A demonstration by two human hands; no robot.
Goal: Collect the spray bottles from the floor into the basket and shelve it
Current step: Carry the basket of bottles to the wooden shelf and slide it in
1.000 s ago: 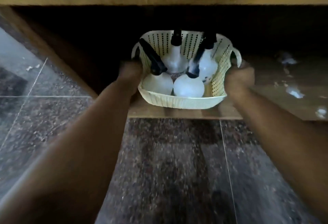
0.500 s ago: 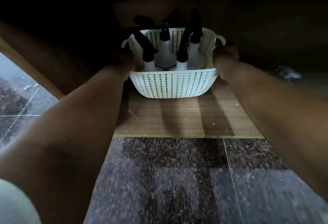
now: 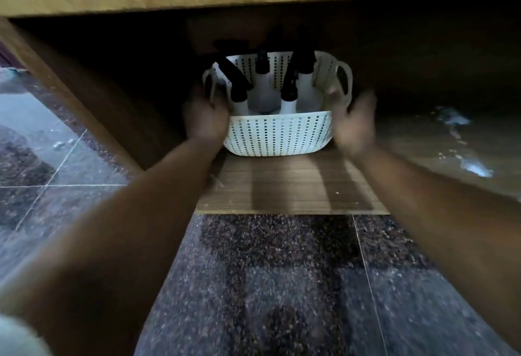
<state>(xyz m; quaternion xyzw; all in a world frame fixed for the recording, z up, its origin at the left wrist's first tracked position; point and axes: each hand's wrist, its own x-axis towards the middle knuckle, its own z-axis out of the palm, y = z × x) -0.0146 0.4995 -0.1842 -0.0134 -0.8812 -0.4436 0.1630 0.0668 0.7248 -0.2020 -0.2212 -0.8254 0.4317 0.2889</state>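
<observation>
No legible text, label, brand, number or sign anywhere in view. Spray bottles [image 3: 265,87]: white bodies, black heads, no printing that can be made out in the shadow. Basket [image 3: 277,135]: perforated plastic only, no mark. Shelf board [image 3: 290,186] and the wooden edge above: bare grain. Floor tiles [image 3: 267,285]: speckled stone, nothing written.
</observation>
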